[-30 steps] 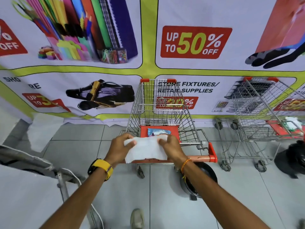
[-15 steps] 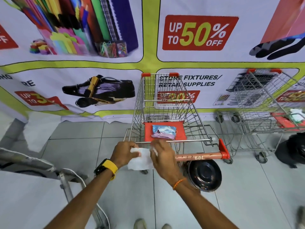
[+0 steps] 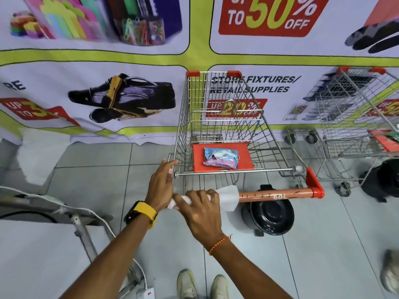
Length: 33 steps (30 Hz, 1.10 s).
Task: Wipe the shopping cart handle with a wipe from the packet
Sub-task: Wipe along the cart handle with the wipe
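A wire shopping cart (image 3: 226,117) stands before me with an orange handle bar (image 3: 278,194) across its near end. A white wipe (image 3: 227,197) is wrapped over the left part of the handle. My right hand (image 3: 200,209) presses down on the wipe and grips it around the bar. My left hand (image 3: 162,182) rests at the cart's left frame corner, fingers extended, holding nothing that I can see. The blue and purple wipe packet (image 3: 221,158) lies on the red child seat flap (image 3: 198,158) inside the cart.
A second cart (image 3: 356,117) stands at the right. A black round lidded object (image 3: 269,216) sits on the tiled floor under the handle. A metal frame with a white cable (image 3: 82,225) is at my left. A banner wall is behind the carts. My shoes (image 3: 203,283) show below.
The wipe went from being held spread between both hands to being laid over the handle. My right hand closed on it over the bar; my left hand let go and moved to the cart frame.
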Motion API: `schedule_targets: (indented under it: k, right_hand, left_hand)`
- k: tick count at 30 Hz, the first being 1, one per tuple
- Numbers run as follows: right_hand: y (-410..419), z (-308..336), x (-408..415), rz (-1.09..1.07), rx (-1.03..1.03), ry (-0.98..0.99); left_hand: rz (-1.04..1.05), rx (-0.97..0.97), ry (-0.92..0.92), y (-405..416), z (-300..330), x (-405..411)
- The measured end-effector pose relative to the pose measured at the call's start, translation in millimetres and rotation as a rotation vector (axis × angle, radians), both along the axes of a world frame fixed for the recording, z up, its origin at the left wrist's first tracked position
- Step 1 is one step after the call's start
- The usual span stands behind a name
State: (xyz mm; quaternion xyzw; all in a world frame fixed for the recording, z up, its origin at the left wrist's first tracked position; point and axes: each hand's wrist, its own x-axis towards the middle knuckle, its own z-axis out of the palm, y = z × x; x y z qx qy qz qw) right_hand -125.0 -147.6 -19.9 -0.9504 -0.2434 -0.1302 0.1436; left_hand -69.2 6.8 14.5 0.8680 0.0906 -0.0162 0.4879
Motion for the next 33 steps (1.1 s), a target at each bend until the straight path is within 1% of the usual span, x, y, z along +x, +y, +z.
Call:
schedule_targets:
  k: [2, 7, 11, 15, 18, 20, 25, 27, 30, 31, 33]
  right_hand:
    - [0, -5, -1, -0.002, 0.019, -0.029]
    - [-15, -20, 1, 0.037, 0.017, -0.178]
    - [-51, -23, 5, 0.025, 0.015, -0.200]
    - [-103, -24, 10, -0.031, -0.019, -0.206]
    - [-138, -21, 15, -0.072, 0.021, -0.207]
    - [-146, -20, 16, -0.082, 0.053, -0.196]
    - [-113, -18, 6, -0.175, 0.107, -0.171]
    - [-80, -19, 2, -0.136, 0.115, -0.162]
    - [-23, -20, -4, -0.072, 0.122, -0.165]
    - [-15, -21, -4, -0.066, 0.120, -0.179]
    - [-25, -21, 0, -0.054, 0.108, -0.208]
  left_hand:
    - [-0.008, 0.065, -0.023, 1, -3, 0]
    - [-0.065, 0.197, -0.048, 2, -9, 0]
    - [-0.092, 0.297, -0.038, 4, -11, -1]
    - [-0.110, 0.319, -0.037, 6, -15, -2]
    - [-0.108, 0.333, -0.045, 5, -14, -2]
    - [-0.103, 0.328, -0.054, 2, -14, -2]
    - [-0.110, 0.366, -0.030, -3, -13, -3]
    - [-0.131, 0.424, -0.029, -5, -10, -1]
    - [-0.246, 0.567, -0.065, -5, -9, 1]
    - [-0.278, 0.596, -0.066, -4, -9, 2]
    - [-0.314, 0.628, -0.055, 2, -10, 3]
